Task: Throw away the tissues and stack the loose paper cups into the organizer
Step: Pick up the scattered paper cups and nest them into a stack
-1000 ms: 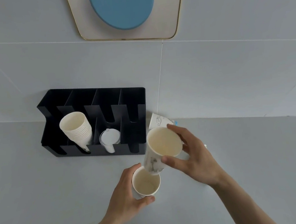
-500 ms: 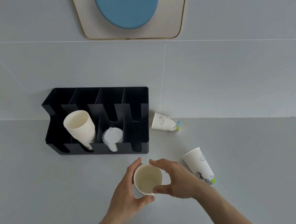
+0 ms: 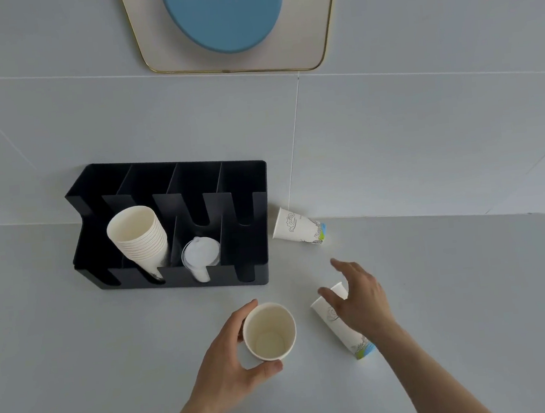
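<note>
- Light is even and soft across my whole view, bright but not harsh.
- My left hand [image 3: 227, 360] throws only a faint shadow on the tabletop [image 3: 81, 374].
- The black organizer [image 3: 245, 182] keeps its compartments dark, with little detail inside.
- No glare anywhere.
- Wall tile seams [image 3: 295, 144] bow and lean: wide-angle distortion.
- My right hand [image 3: 360, 301] is slightly blurred.

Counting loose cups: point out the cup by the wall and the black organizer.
cup by the wall [image 3: 294, 225]: head view, printed side.
black organizer [image 3: 184, 276]: head view, front wall.
</note>
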The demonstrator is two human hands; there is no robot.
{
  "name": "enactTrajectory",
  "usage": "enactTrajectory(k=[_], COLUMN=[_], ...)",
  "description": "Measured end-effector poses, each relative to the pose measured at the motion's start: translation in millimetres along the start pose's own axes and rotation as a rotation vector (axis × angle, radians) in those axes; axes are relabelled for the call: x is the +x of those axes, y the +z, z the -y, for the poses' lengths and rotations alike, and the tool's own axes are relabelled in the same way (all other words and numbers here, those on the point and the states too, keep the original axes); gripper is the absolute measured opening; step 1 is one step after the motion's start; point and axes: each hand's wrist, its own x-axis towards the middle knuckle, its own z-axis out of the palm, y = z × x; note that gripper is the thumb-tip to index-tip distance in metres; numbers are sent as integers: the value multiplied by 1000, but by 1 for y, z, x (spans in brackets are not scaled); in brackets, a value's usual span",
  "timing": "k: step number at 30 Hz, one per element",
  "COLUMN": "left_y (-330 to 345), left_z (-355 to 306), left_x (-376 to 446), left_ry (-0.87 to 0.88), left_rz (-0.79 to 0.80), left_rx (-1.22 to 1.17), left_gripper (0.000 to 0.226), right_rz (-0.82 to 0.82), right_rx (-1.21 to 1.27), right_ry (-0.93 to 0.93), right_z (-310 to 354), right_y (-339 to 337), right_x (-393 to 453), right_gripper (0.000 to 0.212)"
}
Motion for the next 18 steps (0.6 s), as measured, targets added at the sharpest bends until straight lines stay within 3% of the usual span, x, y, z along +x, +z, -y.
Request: enactTrajectory(k=[5,8,12,18], left_y=[3,4,3,3], left_z=[2,2,2,2], left_x=[-1,-1,-1,-1], left_ry=[1,-5,-12,-22], left_rz=[-1,1,2,11], left_rx=[1,5,-8,-22], left_gripper=[97,97,97,98], right_rz=[271,355,302,24], right_rx=[-142,-143,-121,183], right_ry=[138,147,143,18], right_z=[-18,-20,-14,26], right_y=[20,38,42,-18], right_x=[9,10,6,0], right_gripper=[101,102,101,92])
